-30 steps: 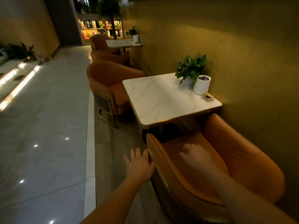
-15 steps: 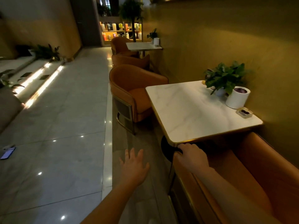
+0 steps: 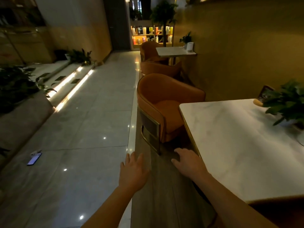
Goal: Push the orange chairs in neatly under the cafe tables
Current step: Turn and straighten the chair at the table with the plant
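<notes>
Straight ahead, both hands reach out empty over the floor (image 3: pixel 82 129): the left hand (image 3: pixel 133 173) has its fingers spread flat, and the right hand (image 3: pixel 189 163) hangs relaxed with loose fingers, just beside the left edge of the marble table (image 3: pixel 233 145). At the table's far side an orange chair (image 3: pixel 166 99) faces this way, its seat front at the tabletop's corner. A potted plant (image 3: pixel 287 104) stands on the table near the wall. Beyond, a second orange chair (image 3: pixel 162 69) and a third orange chair (image 3: pixel 148 48) flank a second table (image 3: pixel 175 51). A phone (image 3: pixel 34 159) lies on the floor.
</notes>
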Demonstrator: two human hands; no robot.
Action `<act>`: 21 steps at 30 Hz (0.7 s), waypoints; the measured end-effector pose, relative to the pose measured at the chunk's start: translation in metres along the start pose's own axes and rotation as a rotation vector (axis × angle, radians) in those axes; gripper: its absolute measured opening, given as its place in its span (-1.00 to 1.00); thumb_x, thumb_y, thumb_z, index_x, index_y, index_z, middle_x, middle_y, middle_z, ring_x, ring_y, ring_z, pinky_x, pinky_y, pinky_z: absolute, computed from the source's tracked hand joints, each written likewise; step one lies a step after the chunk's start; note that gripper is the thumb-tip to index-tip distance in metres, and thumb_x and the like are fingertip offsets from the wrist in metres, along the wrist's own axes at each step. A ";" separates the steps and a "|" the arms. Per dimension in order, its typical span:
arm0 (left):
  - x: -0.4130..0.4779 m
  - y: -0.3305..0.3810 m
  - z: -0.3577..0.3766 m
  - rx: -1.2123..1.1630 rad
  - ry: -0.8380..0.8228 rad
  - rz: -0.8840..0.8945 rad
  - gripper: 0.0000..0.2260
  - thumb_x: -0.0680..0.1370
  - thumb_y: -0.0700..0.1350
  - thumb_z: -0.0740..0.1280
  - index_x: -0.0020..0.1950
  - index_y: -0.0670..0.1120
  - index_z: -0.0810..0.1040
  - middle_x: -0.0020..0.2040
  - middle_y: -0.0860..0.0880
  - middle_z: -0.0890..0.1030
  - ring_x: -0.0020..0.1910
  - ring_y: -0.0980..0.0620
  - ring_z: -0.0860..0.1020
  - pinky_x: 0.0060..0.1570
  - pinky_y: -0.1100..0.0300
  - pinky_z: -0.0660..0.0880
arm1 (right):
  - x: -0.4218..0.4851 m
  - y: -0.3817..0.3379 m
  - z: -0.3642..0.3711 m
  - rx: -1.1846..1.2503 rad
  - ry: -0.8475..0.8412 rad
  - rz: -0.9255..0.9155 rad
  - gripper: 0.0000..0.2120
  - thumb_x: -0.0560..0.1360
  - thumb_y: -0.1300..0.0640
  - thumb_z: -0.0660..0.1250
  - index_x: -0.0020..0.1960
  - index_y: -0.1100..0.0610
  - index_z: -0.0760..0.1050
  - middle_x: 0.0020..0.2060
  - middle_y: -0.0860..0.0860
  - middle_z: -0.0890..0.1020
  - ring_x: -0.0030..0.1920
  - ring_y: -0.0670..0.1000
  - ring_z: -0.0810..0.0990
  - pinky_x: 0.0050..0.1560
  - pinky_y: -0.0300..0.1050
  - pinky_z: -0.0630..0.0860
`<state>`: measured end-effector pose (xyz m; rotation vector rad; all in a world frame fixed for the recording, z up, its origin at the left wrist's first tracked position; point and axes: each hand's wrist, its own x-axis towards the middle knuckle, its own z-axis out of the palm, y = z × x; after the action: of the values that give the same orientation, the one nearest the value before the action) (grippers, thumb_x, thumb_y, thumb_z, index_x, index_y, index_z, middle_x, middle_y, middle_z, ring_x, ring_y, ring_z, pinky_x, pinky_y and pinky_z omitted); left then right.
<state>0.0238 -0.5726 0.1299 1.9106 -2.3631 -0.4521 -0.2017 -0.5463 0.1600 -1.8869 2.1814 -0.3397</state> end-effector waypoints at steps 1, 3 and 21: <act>0.017 -0.008 -0.006 -0.006 0.009 -0.005 -0.36 0.63 0.25 0.12 0.63 0.05 0.00 0.64 -0.13 0.01 0.62 -0.18 -0.08 0.54 -0.19 0.01 | 0.018 -0.008 0.002 -0.003 -0.006 -0.007 -0.57 0.57 -0.18 0.27 0.38 -0.05 0.40 0.15 -0.06 0.57 0.14 0.00 0.55 0.03 -0.08 0.55; 0.055 -0.025 -0.017 -0.009 0.015 -0.009 -0.36 0.64 0.24 0.13 0.63 0.06 0.00 0.65 -0.12 0.01 0.62 -0.18 -0.08 0.54 -0.19 0.01 | 0.055 -0.022 0.008 0.000 -0.011 -0.019 -0.60 0.57 -0.18 0.27 0.35 -0.06 0.41 0.13 -0.07 0.56 0.12 -0.01 0.55 0.00 -0.10 0.55; 0.412 -0.185 -0.137 0.041 -0.079 0.198 -0.40 0.65 0.21 0.10 0.63 0.04 0.02 0.64 -0.14 0.02 0.61 -0.21 -0.07 0.55 -0.25 0.01 | 0.382 -0.173 0.047 0.039 -0.023 0.218 -0.61 0.57 -0.17 0.25 0.35 -0.06 0.43 0.19 -0.07 0.57 0.20 0.00 0.53 0.12 0.02 0.57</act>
<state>0.1378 -1.0298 0.1576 1.6803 -2.5972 -0.4748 -0.0781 -0.9491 0.1616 -1.6045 2.3192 -0.3150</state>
